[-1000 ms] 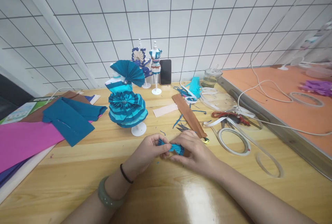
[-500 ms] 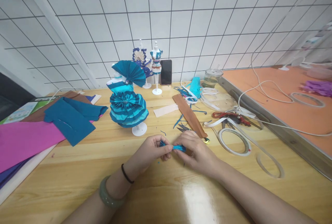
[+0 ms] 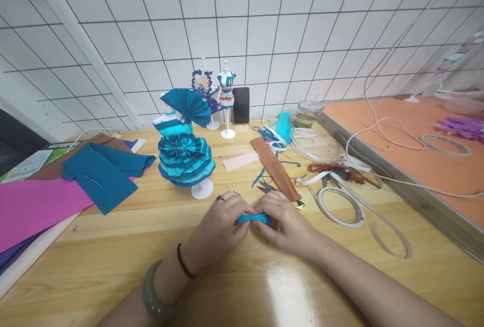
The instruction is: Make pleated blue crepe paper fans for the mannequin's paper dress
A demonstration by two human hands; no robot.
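A small strip of pleated blue paper [image 3: 253, 219] lies level between my hands, just above the wooden table [image 3: 227, 276]. My left hand [image 3: 223, 221] pinches its left part between thumb and fingers. My right hand [image 3: 282, 218] grips the right part the same way, and the fingertips of both hands almost meet over the middle. Behind my left hand stands a small mannequin in a ruffled blue paper dress [image 3: 185, 160] with a pleated fan on top. Scissors [image 3: 266, 186] lie just beyond my right hand, partly hidden by it.
Brown paper strip [image 3: 276, 168], tape rolls [image 3: 341, 207] and red-handled tools [image 3: 336, 170] lie to the right. Blue and pink paper sheets [image 3: 102, 173] are at the left. Two small mannequins [image 3: 227, 95], a phone [image 3: 241, 106] and a glass jar [image 3: 309, 113] stand at the back.
My left hand has turned over, its back now facing up and its fingers curled over the paper. More of the pleated strip shows between the hands. My right hand has barely moved.
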